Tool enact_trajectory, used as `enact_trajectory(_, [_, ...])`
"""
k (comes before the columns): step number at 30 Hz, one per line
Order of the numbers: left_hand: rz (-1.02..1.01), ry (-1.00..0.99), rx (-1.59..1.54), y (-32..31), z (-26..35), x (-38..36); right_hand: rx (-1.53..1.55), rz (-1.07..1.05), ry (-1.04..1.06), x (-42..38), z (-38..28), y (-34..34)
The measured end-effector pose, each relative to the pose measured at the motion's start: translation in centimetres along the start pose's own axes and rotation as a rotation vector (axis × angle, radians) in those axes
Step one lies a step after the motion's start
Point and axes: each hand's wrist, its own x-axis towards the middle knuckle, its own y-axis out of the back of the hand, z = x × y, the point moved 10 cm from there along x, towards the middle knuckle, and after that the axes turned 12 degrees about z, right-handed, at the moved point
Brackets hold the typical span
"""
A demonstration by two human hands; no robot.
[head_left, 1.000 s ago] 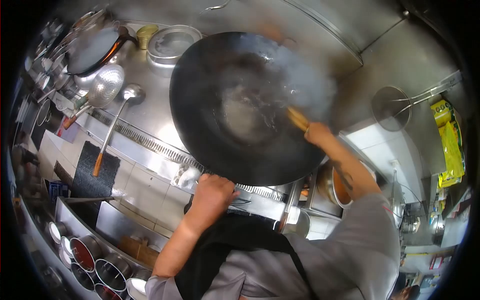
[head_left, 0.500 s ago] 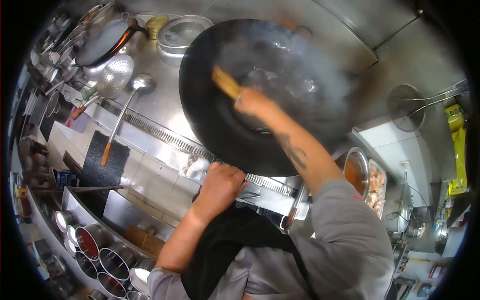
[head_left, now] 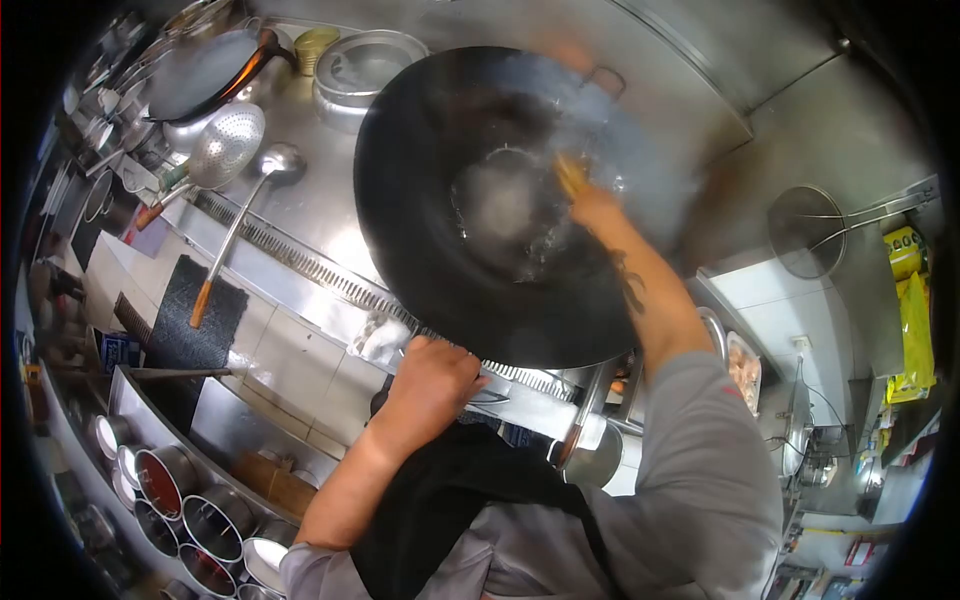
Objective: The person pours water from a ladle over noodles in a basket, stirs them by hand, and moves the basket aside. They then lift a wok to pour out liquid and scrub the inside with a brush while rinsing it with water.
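A large dark wok (head_left: pixel 420 200) tilts over the stove, with water bubbling around its bottom and steam rising at the back. My right hand (head_left: pixel 597 208) is closed around a bamboo wok brush (head_left: pixel 571 178), whose bristles touch the right inner side of the wok, slightly blurred. By the near edge of the stove, my left hand (head_left: pixel 430 388) is closed just below the wok's rim. What its fingers grip is hidden. A white cloth (head_left: pixel 380 338) lies beside that hand, on its left.
Left on the steel stove top (head_left: pixel 325 200) lie a ladle (head_left: pixel 283 162) and a perforated skimmer (head_left: pixel 228 145). A lidded pot (head_left: pixel 370 68) stands behind. Seasoning pots (head_left: pixel 165 482) line the lower left; a round strainer (head_left: pixel 806 232) hangs at right.
My right hand has swept the brush from the wok's left side across to the right. Water now swirls in the wok's middle. The left hand stays nearly in place.
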Motion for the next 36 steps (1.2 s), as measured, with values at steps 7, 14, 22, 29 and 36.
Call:
enact_trajectory(7, [-0.048, -0.006, 0.007, -0.2, -0.2, -0.3, -0.032, -0.21, 0.167, -12.3, 2.9, 8.5])
enact_trajectory(14, [-0.048, -0.012, 0.025, -0.3, -0.3, 0.0, -0.37, -0.162, 0.133, -7.0, 7.0, 5.3])
enact_trajectory(22, [-0.057, -0.003, 0.021, -0.3, -0.4, 0.2, -0.096, 0.007, 0.086, -4.9, -1.6, 3.1])
enact_trajectory(29, [-0.044, -0.013, 0.005, -0.1, -0.2, 0.0, 0.476, 0.064, 0.011, 8.4, -2.7, 3.3])
enact_trajectory(36, [-0.084, -0.02, 0.026, -0.1, -0.2, 0.0, 0.436, -0.105, 0.348, -6.2, -20.3, 7.1])
